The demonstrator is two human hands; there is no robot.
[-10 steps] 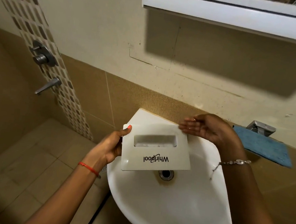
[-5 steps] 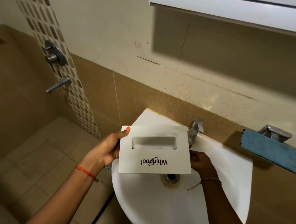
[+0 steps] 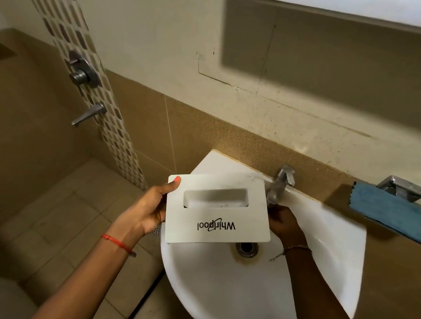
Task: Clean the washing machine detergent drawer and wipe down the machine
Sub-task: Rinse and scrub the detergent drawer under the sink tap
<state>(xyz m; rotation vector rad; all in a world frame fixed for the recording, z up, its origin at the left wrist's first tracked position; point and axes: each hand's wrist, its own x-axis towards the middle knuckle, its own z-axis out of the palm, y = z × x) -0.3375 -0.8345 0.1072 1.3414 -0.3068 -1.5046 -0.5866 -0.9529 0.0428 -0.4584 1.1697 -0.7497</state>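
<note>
The white detergent drawer (image 3: 223, 227) is held over the sink (image 3: 254, 305), with its front panel facing me and the Whirlpool logo upside down. My left hand (image 3: 148, 210) grips its left edge, thumb on the top corner. My right hand (image 3: 284, 224) is at the drawer's right edge, just below the tap (image 3: 280, 185). Its fingers reach behind the panel and are hidden. No water shows at the tap. A blue cloth (image 3: 394, 213) lies on a holder on the wall to the right.
The sink drain (image 3: 247, 249) sits just below the drawer. A wall valve (image 3: 82, 72) and a spout (image 3: 89, 114) are mounted on the tiled strip at left. A white cabinet (image 3: 347, 5) hangs overhead. Tiled floor lies at lower left.
My right hand came down from the tap area to the drawer's right edge and has stayed there. The left hand keeps its hold. The view shifted left, uncovering the tap.
</note>
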